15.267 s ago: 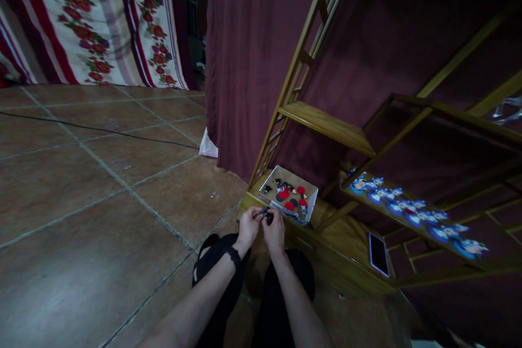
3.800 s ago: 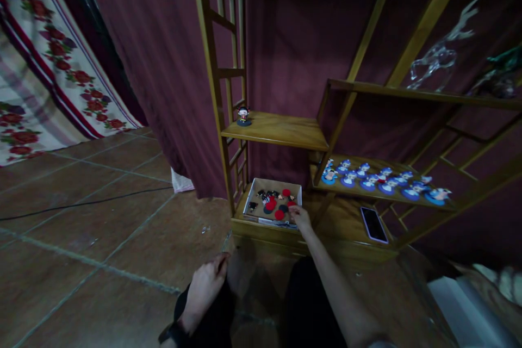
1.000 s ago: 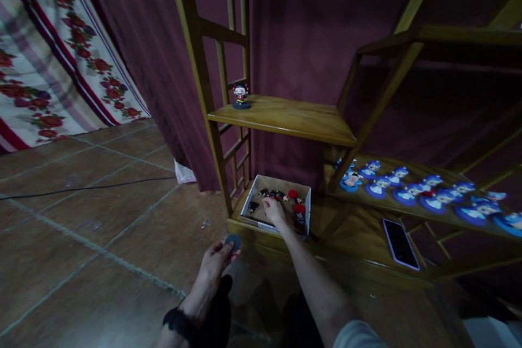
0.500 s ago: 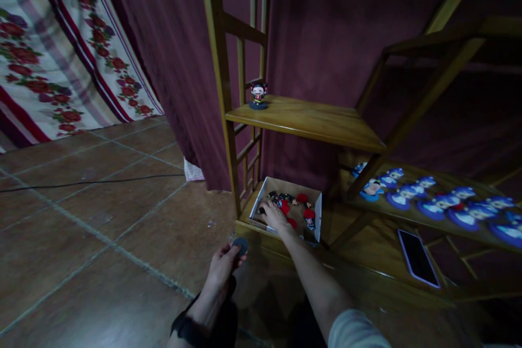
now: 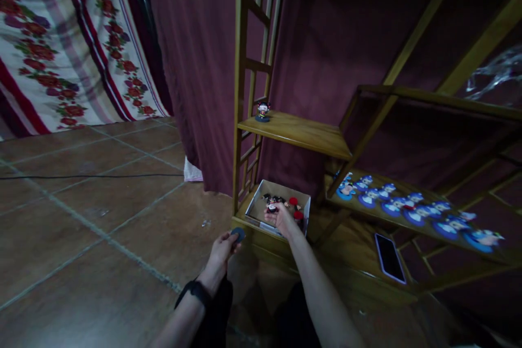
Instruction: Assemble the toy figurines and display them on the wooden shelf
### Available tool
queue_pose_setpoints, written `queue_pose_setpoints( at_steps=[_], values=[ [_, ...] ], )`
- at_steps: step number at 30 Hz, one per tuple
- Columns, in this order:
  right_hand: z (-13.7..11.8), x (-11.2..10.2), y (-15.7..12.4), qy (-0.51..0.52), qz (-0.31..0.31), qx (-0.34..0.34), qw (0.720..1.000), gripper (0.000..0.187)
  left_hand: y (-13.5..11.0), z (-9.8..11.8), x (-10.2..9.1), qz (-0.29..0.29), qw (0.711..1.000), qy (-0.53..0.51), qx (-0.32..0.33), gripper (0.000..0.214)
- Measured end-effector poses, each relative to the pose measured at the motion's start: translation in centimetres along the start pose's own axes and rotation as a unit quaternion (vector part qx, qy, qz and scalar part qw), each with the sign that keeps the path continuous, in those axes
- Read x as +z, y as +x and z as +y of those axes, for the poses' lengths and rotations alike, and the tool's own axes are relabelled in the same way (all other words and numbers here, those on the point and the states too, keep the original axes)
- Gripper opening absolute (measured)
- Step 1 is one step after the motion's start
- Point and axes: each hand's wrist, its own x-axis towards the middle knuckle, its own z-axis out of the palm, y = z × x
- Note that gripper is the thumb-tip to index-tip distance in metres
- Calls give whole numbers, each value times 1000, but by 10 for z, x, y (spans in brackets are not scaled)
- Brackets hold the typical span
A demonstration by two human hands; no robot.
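Observation:
In my left hand (image 5: 222,247) is a dark round base (image 5: 237,235), pinched between thumb and fingers in front of the low shelf. My right hand (image 5: 281,218) is over the near side of an open cardboard box (image 5: 255,211), with a small black-haired doll figurine (image 5: 272,207) held at its fingers. Several black and red figurine pieces (image 5: 294,202) lie loose in the box. Above, on the wooden shelf, a similar figurine (image 5: 263,111) stands upright on a dark round base.
Rows of blue figurines (image 5: 395,205) stand on a shelf at the right. A phone (image 5: 390,257) lies on the lower board. The shelf's wooden post (image 5: 240,76) rises behind the box. A black cable (image 5: 93,176) crosses the tiled floor at left.
My right hand has come up from among the pieces in the box, now with a figurine at its fingers. The left hand keeps the round base. My view has shifted slightly.

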Motion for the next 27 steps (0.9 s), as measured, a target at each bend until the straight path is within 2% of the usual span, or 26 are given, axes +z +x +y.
queue_pose_setpoints(
  at_steps=[2, 5, 10, 17, 27],
  values=[
    [0, 1, -23, 17, 6, 22, 1000, 25, -7, 1, 2, -6, 1000, -15, 0, 11],
    [8, 0, -52, -9, 30, -6, 999, 24, -18, 3, 6, -22, 999, -24, -5, 12],
    [30, 5, -78, -81, 15, -37, 996, 27, -30, 4, 8, -29, 998, -55, -2, 20],
    [54, 19, -73, -173, 44, -76, 981, 33, -41, 0, 10, -78, 996, -50, 3, 23],
    [69, 28, -62, -285, 44, -103, 952, 29, -40, -3, 9, -100, 993, -7, 64, 12]
  ],
)
